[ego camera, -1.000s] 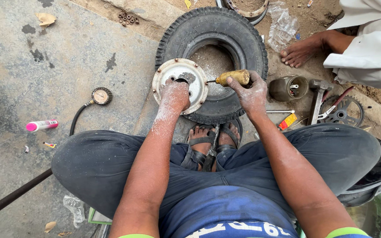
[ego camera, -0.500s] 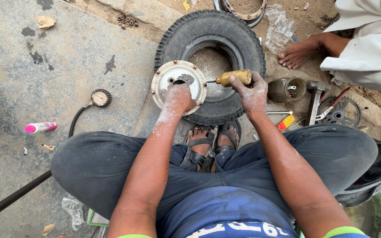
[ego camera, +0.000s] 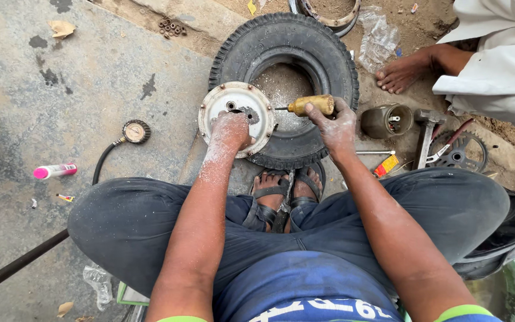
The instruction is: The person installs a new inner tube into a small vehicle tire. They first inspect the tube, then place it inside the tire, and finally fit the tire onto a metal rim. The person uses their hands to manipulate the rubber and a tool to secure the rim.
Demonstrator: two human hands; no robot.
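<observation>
Matt, dusty metal wheel disc [ego camera: 238, 116], rough treaded rubber tyre [ego camera: 287, 42] — glossy amber screwdriver handle [ego camera: 312, 105]
</observation>
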